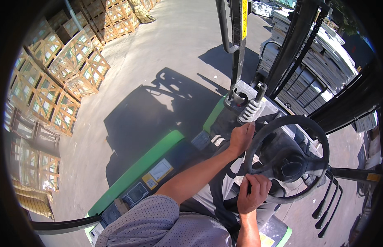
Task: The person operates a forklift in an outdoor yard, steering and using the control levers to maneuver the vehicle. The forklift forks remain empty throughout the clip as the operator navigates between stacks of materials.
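A black steering wheel (327, 154) stands in front of me on a forklift. My right hand (254, 191) is curled round the lower left of its rim. Against the upper left of the rim, my left hand (241, 139) is closed with fingers bent; what lies inside it is hidden. Just beyond that hand rises a lever (261, 92) with a grey ribbed boot (251, 112), mounted on the dusty dashboard (274, 108). A dark strap or band runs down between my arms.
Three black-knobbed levers (319, 225) hang right of the wheel. Mast rails (296, 45) rise ahead, with stacked grey slabs (323, 66) beyond. Wooden crates (47, 94) line the left side. The forklift's shadow (146, 127) falls on the concrete beside its green body edge (142, 164).
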A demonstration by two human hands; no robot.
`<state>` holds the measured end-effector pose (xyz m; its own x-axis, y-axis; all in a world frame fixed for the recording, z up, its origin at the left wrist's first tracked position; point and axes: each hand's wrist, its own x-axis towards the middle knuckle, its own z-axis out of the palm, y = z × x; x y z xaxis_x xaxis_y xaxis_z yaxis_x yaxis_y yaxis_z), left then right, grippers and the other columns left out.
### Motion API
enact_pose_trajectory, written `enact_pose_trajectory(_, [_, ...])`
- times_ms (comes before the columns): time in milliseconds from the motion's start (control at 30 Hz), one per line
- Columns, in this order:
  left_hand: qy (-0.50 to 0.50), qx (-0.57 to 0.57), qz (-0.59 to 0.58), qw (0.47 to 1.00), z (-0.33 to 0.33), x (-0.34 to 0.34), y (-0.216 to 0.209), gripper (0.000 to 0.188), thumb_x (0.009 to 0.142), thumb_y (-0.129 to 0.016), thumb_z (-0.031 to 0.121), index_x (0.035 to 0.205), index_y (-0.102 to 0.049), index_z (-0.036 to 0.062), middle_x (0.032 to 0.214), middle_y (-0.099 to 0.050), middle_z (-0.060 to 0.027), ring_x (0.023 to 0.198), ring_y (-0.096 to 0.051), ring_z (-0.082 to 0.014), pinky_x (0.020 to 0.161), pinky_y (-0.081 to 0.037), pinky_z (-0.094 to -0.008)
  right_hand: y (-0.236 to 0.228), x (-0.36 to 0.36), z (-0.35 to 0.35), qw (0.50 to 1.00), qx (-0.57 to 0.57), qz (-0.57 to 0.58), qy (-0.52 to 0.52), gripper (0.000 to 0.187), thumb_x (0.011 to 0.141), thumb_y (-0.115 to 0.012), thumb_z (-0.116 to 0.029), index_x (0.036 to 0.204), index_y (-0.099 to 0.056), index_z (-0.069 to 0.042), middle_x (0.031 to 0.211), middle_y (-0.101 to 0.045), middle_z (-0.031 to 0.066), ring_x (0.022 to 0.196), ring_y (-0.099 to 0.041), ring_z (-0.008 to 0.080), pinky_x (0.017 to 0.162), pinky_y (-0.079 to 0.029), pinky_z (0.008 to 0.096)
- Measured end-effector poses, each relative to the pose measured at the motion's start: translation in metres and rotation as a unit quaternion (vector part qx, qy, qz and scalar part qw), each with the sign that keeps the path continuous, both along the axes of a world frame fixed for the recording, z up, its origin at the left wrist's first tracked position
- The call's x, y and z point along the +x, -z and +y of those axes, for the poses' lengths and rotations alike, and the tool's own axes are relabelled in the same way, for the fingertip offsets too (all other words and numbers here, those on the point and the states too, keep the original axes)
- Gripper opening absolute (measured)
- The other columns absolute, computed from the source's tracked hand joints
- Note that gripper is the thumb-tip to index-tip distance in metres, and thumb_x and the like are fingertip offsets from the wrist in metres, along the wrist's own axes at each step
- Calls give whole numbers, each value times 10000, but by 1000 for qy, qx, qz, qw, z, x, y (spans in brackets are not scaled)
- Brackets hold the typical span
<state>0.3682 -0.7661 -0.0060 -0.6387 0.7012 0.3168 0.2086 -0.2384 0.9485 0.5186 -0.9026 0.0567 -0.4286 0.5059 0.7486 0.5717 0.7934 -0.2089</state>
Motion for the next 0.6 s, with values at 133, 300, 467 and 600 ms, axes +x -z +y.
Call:
enact_pose_trajectory(133, [-17, 6, 25, 1000, -28, 36, -3, 440, 1062, -517, 336, 817, -686, 11, 678, -646, -215, 665, -666, -433, 603, -488, -497, -3, 54, -30, 1000, -15, -11, -1, 199, 778, -763, -32, 962, -700, -69, 953, -674, 85, 921, -630, 301, 875, -453, 436])
enact_pose_trajectory(300, [-9, 1, 12, 1000, -86, 48, -12, 442, 1064, -516, 340, 833, -696, 9, 678, -650, -211, 662, -668, -428, 608, -494, -488, -16, 111, -96, 997, -42, -56, 23, 230, 797, -724, 42, 1002, -658, -40, 957, -637, 120, 891, -608, 328, 854, -476, 454])
enact_pose_trajectory(467, [18, -1, -21, 1000, -181, 41, -2, 454, 1063, -517, 353, 835, -702, 6, 669, -646, -214, 648, -664, -421, 606, -492, -479, -13, 149, -185, 992, 4, 8, 130, 182, 872, -662, 39, 1043, -635, -16, 961, -638, 151, 900, -612, 333, 867, -494, 441])
enact_pose_trajectory(600, [17, -4, -39, 999, -238, 49, 8, 464, 1063, -514, 369, 850, -705, 3, 652, -639, -211, 636, -660, -419, 602, -488, -477, -26, 180, -211, 970, 23, 93, 224, 140, 959, -609, 23, 1095, -639, 9, 979, -648, 160, 902, -621, 286, 806, -506, 374])
